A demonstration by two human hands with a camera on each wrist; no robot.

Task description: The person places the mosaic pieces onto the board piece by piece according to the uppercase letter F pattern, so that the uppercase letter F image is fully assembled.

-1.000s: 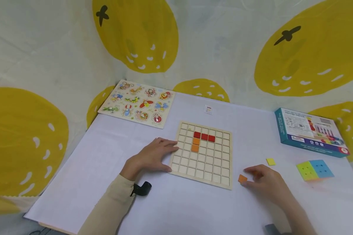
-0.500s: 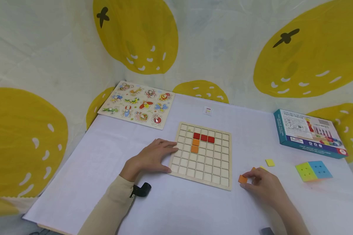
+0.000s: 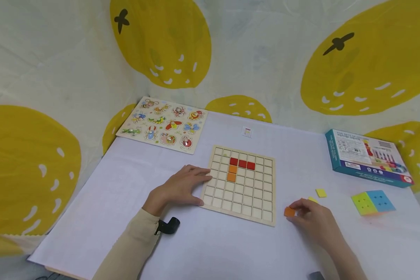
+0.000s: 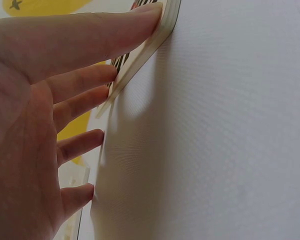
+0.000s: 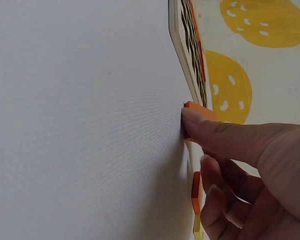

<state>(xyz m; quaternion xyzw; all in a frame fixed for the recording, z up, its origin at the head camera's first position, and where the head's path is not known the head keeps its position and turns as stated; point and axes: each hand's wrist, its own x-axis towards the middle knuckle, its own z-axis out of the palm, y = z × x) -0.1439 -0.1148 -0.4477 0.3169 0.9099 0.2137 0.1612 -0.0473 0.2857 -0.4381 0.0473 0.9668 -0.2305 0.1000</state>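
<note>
A wooden grid board [image 3: 245, 212] lies on the white table with red tiles [image 3: 242, 164] and orange tiles [image 3: 232, 173] in some of its squares. My left hand [image 3: 183, 186] rests at the board's left edge, fingers spread and extended, the thumb [image 4: 135, 30] over the near corner. To the right of the board, my right hand [image 3: 315, 219] pinches an orange square tile [image 3: 289, 212] between thumb and finger, close over the tabletop. Under and behind that hand are another orange tile [image 5: 196, 192] and a yellow tile [image 3: 313, 199], partly hidden. A second yellow tile [image 3: 321, 193] lies just beyond.
An insect peg puzzle [image 3: 164, 124] sits at the back left. Behind the board lies a small printed card [image 3: 246, 132]. A teal game box [image 3: 367, 157] stands at the back right, with a yellow and blue puzzle cube [image 3: 372, 203] in front of it.
My right index finger has come down toward the thumb, and the two now pinch the orange tile. The left hand and the board have stayed put.
</note>
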